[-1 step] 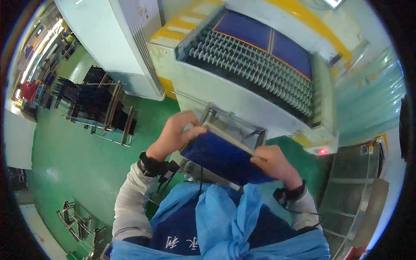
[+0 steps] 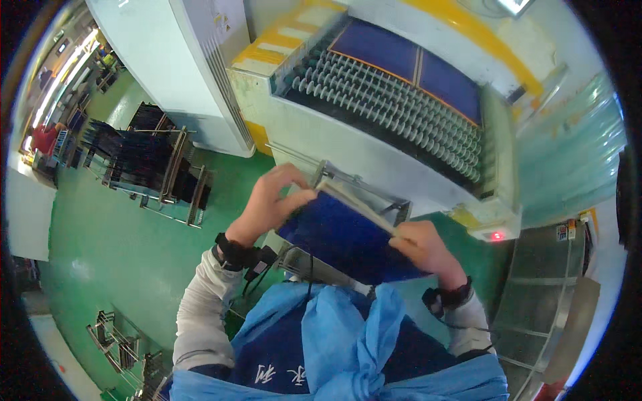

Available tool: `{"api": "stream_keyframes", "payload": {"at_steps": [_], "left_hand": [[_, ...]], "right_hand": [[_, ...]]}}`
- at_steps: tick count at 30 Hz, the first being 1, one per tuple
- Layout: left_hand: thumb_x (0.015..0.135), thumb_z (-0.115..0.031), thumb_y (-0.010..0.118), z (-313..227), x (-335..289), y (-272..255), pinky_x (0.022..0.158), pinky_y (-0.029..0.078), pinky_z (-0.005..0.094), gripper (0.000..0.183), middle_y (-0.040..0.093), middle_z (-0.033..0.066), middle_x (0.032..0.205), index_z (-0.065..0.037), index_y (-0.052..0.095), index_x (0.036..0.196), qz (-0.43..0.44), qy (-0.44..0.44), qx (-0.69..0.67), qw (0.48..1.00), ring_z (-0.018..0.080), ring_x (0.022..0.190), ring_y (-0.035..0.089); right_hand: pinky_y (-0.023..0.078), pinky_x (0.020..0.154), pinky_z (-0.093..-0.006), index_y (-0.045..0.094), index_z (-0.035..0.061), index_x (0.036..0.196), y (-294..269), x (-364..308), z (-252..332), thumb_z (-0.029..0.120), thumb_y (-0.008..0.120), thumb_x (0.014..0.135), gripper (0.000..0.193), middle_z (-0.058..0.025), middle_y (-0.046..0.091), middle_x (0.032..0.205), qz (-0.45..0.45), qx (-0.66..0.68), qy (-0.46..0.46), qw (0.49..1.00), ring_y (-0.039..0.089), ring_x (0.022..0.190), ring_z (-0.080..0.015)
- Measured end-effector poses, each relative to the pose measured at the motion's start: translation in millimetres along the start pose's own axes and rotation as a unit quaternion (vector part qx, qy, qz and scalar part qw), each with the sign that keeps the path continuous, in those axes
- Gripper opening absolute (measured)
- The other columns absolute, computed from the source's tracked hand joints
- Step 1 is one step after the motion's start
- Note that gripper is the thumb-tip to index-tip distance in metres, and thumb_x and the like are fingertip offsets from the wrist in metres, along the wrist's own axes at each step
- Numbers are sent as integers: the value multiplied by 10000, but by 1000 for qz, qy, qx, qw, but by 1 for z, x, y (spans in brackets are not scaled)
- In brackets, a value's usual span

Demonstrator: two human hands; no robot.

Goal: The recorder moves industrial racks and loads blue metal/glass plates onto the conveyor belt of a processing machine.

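A flat, dark blue board [image 2: 348,242] with a pale, fairly thick upper edge is held tilted in front of my waist; whether it is one board or a stack, I cannot tell. My left hand [image 2: 271,204] grips its upper left corner, thumb on the near face and fingers behind. At the right end of the pale edge, my right hand [image 2: 428,247] is closed with thumb and curled fingers. Beyond my hands stands a machine [image 2: 361,137] with rows of grey roller discs [image 2: 394,107]. Two more blue boards, a left one [image 2: 378,47] and a right one [image 2: 451,81], lie at the far end of the rollers.
Just behind the held board is a metal rack [image 2: 364,184], against the machine's front. A cart of dark panels [image 2: 144,157] stands on the green floor [image 2: 107,247] at left, with metal frames [image 2: 120,344] nearer. Right of me are a grey metal cabinet [image 2: 535,287] and hanging clear sheeting [image 2: 568,147].
Both hands and the blue board have shifted only very slightly; my grip on it is the same.
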State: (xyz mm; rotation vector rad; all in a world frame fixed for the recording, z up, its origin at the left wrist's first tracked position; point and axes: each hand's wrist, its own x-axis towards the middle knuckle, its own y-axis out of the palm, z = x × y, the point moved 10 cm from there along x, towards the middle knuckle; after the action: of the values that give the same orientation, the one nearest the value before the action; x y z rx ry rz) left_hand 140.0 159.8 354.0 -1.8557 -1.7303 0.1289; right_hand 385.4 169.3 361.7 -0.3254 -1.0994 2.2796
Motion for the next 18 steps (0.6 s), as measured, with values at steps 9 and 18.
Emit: {"api": "stream_keyframes", "payload": {"at_steps": [9, 18], "left_hand": [[787, -265, 756, 113, -18, -2, 900, 476, 351, 672, 537, 134, 1261, -43, 450, 1342, -117, -219, 8, 969, 242, 1104, 548], [849, -310, 702, 145, -22, 61, 579, 487, 272, 383, 634, 92, 819, 15, 510, 918, -91, -370, -253, 889, 149, 640, 611]], "right_hand": [[338, 536, -245, 601, 47, 719, -58, -7, -140, 88, 617, 865, 152, 75, 503, 654, -327, 360, 220, 845, 434, 589, -64], [507, 682, -334, 635, 45, 946, -29, 23, -213, 120, 629, 869, 107, -58, 651, 859, -383, 663, 212, 607, 624, 764, -190]]}}
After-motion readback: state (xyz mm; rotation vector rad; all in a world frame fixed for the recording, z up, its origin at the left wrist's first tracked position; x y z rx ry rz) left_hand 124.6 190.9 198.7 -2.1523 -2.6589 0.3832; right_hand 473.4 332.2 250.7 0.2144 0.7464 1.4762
